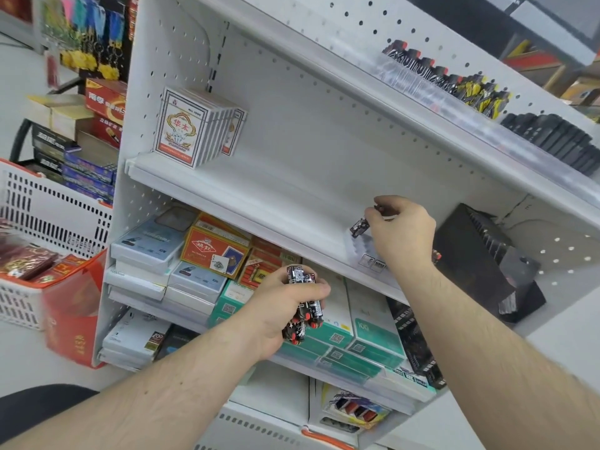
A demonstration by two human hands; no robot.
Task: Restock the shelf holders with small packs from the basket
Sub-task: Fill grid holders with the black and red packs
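My left hand (285, 306) grips a bunch of small black packs with red ends (303, 306), held in front of the lower shelf. My right hand (401, 233) pinches one small black pack (358, 227) over a clear slotted holder (360, 251) near the front edge of the middle white shelf (259, 196). The white and orange basket (48, 216) stands at the far left with red packs inside. On the top shelf, a clear holder carries a row of black and yellow packs (454, 82).
Playing card boxes (191, 128) stand at the left of the middle shelf. A black holder (480, 254) sits to the right of my right hand. Boxes in white, orange and teal (201, 264) fill the lower shelf. Red cartons and keychains are at the far left.
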